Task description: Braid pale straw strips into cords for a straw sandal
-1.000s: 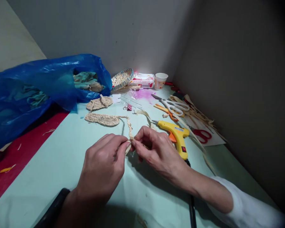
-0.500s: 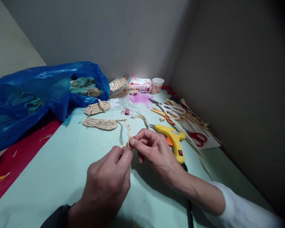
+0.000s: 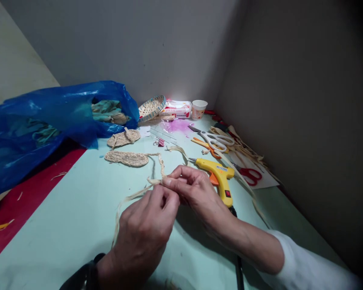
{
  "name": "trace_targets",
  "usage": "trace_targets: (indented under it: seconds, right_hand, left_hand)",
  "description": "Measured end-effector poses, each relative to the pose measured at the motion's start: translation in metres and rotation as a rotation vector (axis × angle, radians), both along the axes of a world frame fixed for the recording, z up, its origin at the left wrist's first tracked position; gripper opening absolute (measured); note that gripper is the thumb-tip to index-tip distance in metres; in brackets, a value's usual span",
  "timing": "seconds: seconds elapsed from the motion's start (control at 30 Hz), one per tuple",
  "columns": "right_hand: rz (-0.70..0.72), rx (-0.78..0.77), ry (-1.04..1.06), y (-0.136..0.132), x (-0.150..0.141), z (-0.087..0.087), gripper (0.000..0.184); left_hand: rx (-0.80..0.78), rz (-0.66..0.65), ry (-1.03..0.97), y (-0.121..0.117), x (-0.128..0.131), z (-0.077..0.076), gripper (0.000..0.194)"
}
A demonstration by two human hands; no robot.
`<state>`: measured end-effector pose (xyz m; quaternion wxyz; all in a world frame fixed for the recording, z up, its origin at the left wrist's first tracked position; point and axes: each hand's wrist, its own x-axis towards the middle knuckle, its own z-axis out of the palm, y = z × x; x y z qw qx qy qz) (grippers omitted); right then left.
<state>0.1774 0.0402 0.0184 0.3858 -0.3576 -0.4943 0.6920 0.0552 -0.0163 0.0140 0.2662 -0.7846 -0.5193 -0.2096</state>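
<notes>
A braided straw cord [image 3: 161, 164] runs from one end of a small woven straw sole [image 3: 127, 158] to my fingers. My right hand [image 3: 196, 189] pinches the cord's near end between thumb and fingertips. Just below and left of it, my left hand [image 3: 148, 225] is closed, its fingertips close against the right hand's; the strand inside them is mostly hidden. One loose pale straw strand [image 3: 133, 196] trails out left from the pinch and drops behind my left hand. Behind the sole lies a second small straw sole with a strap [image 3: 124, 138].
A yellow glue gun [image 3: 219, 173] lies right of my right hand. Beyond it are white-handled scissors [image 3: 216, 141], red-handled scissors [image 3: 250, 175] and straw strips [image 3: 245, 147]. A blue plastic bag [image 3: 63, 108] fills the left; a basket [image 3: 153, 108] and paper cup [image 3: 199, 109] stand behind.
My left hand has moved slightly right, under the right fingertips. A loose strand now shows stretching left from the pinch. My right hand still pinches the cord.
</notes>
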Motion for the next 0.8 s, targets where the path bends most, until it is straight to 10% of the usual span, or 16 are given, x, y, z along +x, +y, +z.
trace_targets:
  seconds: [0.37, 0.53, 0.6, 0.67, 0.8]
  right_hand:
    - [-0.081, -0.009, 0.037, 0.009, -0.001, -0.004, 0.016]
    - [-0.112, 0.096, -0.066, 0.021, 0.006, 0.000, 0.016]
    - [-0.076, 0.099, -0.107, 0.021, 0.009, 0.001, 0.018]
    - [-0.002, 0.071, -0.100, 0.018, 0.010, 0.002, 0.018]
    - [0.170, 0.004, 0.040, 0.007, 0.009, 0.003, 0.016]
  left_hand:
    - [0.014, 0.054, 0.092, -0.004, 0.018, -0.015, 0.032]
    - [-0.150, -0.191, -0.344, -0.006, -0.001, -0.005, 0.028]
    - [-0.194, -0.044, -0.639, -0.001, -0.013, 0.005, 0.019]
    - [-0.459, 0.078, -0.919, 0.009, -0.023, 0.014, 0.016]
    - [-1.078, -0.164, -1.402, 0.024, -0.028, 0.016, 0.013]
